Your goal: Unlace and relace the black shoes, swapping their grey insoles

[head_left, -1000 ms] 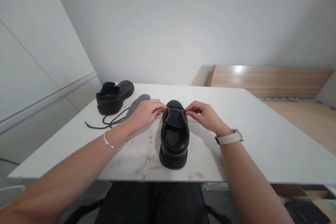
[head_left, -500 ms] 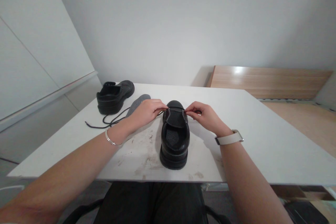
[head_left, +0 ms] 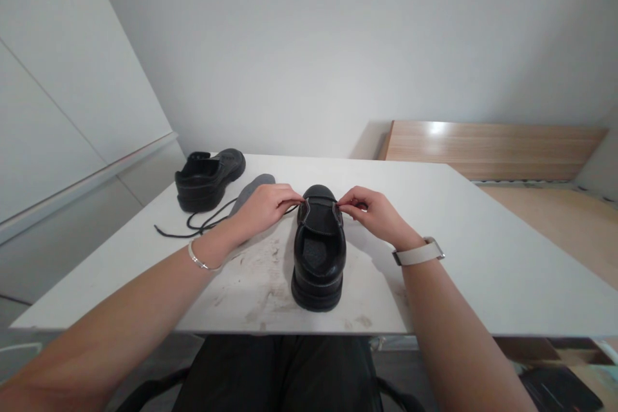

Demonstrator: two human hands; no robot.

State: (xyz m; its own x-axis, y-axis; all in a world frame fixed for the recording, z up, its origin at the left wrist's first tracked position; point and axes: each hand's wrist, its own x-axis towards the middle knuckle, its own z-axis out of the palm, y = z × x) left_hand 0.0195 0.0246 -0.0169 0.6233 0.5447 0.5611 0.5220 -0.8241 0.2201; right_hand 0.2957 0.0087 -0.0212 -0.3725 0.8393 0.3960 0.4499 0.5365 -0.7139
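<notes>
A black shoe (head_left: 318, 264) stands on the white table (head_left: 483, 257) with its heel toward me. My left hand (head_left: 263, 206) is closed in a pinch at the shoe's left upper edge, and a thin dark lace runs from its fingers. At the right upper edge my right hand (head_left: 369, 211) is pinched as well, on something I cannot make out. A bracelet is on my left wrist and a white watch band on my right.
A second black shoe (head_left: 207, 177) lies at the table's far left, with a grey insole (head_left: 253, 190) and a loose black lace (head_left: 193, 225) beside it. Scuff marks stain the table in front of me. A wooden ledge (head_left: 492, 148) runs behind on the right.
The view has shifted slightly; both hands stay pinched at the shoe's upper edges with hardly any movement.
</notes>
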